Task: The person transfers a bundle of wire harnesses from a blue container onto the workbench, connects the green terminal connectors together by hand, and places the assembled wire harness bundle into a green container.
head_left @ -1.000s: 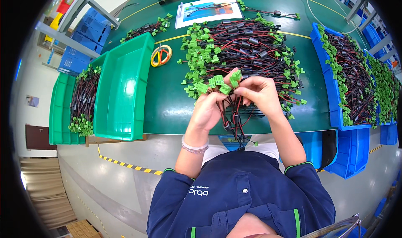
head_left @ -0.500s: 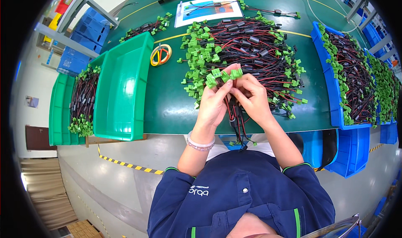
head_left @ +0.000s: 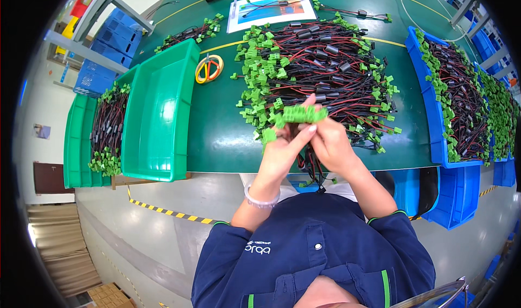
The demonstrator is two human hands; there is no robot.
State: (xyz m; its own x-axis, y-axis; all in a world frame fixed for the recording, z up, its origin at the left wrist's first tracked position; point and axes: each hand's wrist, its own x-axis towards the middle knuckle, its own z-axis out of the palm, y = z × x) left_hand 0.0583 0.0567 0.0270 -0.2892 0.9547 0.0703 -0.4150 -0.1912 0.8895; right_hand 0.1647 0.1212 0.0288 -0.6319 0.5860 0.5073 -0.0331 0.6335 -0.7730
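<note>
Near the table's front edge, my left hand [head_left: 283,152] is closed round a small bunch of black-and-red wire harnesses [head_left: 310,164]. Their green connectors [head_left: 297,114] stick up above my fingers, lined up side by side and slightly blurred, while the wires hang down past the table edge. My right hand [head_left: 332,143] pinches the same bunch just under the connectors, its fingertips close to my left thumb. Right behind both hands lies a large heap of wire harnesses [head_left: 320,64], with green connectors along its left and right sides.
A green bin [head_left: 157,113] stands at the left, beside another holding harnesses. Scissors [head_left: 204,69] and a roll of tape [head_left: 216,64] lie near it. A printed sheet [head_left: 244,18] lies at the back. Harness-filled blue bins [head_left: 434,140] line the right.
The green connectors in my hands have drawn together into a tighter row. Both hands have shifted slightly toward me, and my right hand has closed in on the connectors.
</note>
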